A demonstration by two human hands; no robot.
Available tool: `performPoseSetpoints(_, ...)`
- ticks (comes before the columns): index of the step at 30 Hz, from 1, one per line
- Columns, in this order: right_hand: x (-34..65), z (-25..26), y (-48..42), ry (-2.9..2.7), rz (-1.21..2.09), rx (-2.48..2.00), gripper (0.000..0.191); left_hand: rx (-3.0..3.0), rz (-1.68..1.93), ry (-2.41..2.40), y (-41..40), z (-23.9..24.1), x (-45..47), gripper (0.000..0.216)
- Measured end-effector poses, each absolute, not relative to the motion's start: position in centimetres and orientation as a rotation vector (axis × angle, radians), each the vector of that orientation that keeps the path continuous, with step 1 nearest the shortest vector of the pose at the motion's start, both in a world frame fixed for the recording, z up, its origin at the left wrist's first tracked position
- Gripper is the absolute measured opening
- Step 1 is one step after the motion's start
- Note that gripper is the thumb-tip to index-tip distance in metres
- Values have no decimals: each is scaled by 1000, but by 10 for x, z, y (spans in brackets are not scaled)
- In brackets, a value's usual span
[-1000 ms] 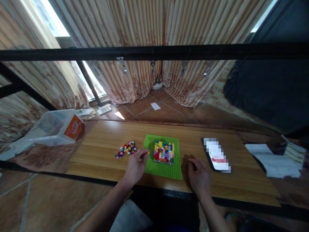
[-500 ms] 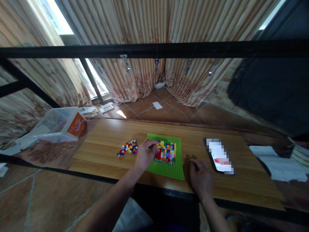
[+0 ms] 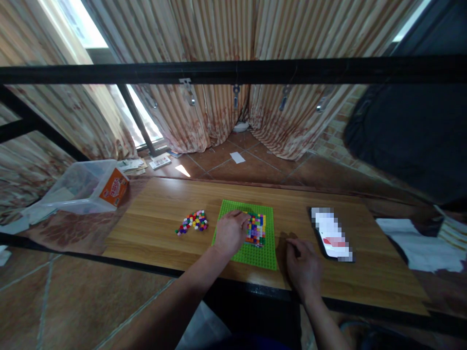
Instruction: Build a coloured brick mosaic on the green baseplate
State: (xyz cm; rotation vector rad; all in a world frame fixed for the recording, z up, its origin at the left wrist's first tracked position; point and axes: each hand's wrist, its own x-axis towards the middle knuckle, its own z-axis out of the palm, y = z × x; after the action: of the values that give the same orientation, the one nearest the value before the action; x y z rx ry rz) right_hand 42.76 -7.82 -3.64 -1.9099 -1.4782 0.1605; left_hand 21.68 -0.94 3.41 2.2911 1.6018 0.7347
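Brick mosaic (image 3: pixel 257 228), multicoloured, sits around the middle of a green studded baseplate (image 3: pixel 255 260), its left part hidden behind the left hand (image 3: pixel 232 233). Baseplate lies flat on the wood-grain worktop (image 3: pixel 156 199). Left hand reaches over the plate, thumb and fingers drawn together at the mosaic; cannot tell whether this grip has a brick in it. Right hand (image 3: pixel 303 267) at the worktop just right of the plate, fingers loosely curled; inside of its grip hidden, cannot tell if closed on anything. Left of the plate, near it: loose pile of small coloured bricks (image 3: pixel 193 221). Right of the right hand: phone (image 3: pixel 331 234), screen lit and pixelated. Beyond the worktop's left end, clear plastic box (image 3: pixel 82 187) with orange label (image 3: pixel 115 187). White paper (image 3: pixel 412 243) off the right end. Striped curtains (image 3: pixel 215 34) behind.
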Motion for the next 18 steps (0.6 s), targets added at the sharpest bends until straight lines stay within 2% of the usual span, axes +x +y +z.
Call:
performPoseSetpoints(5,427,-38,-78,-1459,163,-1934,37,2274,638,1720,-10,36,219,16)
performPoseSetpoints(18,427,-36,-79,-1474,144,-1908,38,2250,702,1762,-17,30,218,15)
